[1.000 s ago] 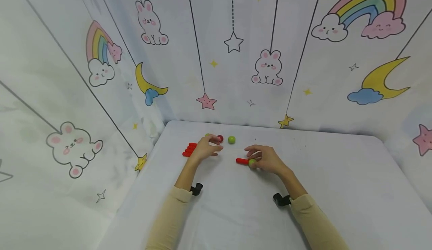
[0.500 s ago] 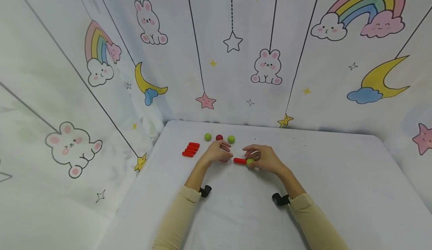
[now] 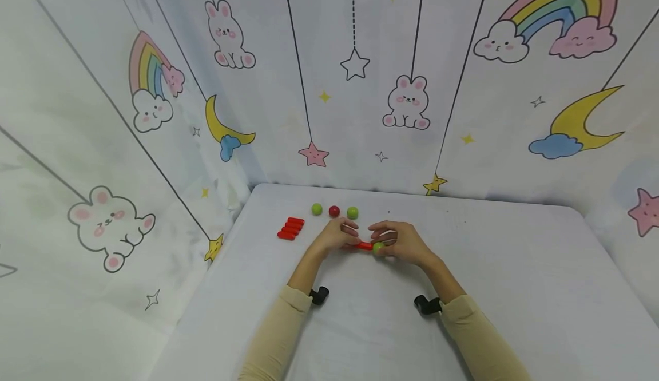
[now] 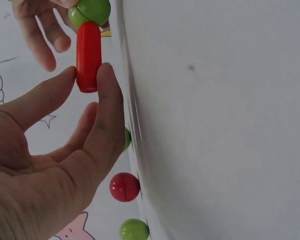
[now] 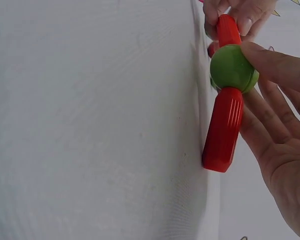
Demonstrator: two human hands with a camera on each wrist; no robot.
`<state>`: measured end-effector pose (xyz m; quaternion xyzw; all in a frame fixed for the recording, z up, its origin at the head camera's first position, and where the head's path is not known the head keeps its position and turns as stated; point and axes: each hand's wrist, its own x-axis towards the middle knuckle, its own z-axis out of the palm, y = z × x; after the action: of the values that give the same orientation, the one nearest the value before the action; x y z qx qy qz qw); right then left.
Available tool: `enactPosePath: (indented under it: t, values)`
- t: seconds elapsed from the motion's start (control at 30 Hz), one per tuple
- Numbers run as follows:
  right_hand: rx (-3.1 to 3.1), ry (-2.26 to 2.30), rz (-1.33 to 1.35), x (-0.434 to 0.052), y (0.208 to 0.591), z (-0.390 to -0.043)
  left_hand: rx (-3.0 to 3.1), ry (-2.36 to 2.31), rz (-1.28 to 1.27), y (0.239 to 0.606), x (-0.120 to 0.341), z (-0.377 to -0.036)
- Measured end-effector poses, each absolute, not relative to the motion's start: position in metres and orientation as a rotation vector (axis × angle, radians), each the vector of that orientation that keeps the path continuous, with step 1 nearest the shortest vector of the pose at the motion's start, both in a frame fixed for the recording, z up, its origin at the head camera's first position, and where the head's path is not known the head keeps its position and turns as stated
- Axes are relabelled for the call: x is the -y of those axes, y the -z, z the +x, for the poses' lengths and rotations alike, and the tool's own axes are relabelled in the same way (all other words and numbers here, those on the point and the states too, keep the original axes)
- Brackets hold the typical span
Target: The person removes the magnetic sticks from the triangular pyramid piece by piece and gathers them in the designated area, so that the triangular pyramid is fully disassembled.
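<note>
Pinching red stick (image 3: 364,246) – left hand (image 3: 337,235); right hand (image 3: 407,242) grips green ball (image 3: 378,247); loose balls (image 3: 334,211) behind.

Head camera: high, looks forward and down over table (image 3: 515,266). Wrist cameras: close, rolled sideways, facing each other; all share green ball (image 3: 378,247) (image 4: 92,11) (image 5: 233,68).

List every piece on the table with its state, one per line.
Left hand: pinches a red stick's end.
Right hand: holds the green ball.
Green ball: joined between two red sticks.
Red sticks: in line.
Spare sticks: lying side by side.
Three loose balls: in a row.
</note>
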<state>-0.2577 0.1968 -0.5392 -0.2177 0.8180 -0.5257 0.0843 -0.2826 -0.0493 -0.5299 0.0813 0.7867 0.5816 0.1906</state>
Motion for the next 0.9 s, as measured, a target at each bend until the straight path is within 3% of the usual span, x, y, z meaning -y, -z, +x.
enactPosePath:
  t: [0.27,0.57,0.9]
  values:
    - [-2.412,1.591,-0.638,-0.189,0.508,-0.240,-2.202,-1.648,0.238,0.527,0.051,-0.280]
    - [-2.452,1.561,-0.620,-0.194,0.541,-0.257,-2.223,-1.670,0.169,0.526,0.052,-0.278]
    - [-2.424,1.546,-0.659,-0.195,0.544,-0.260,-2.289,-1.630,0.154,0.529,0.054,-0.282]
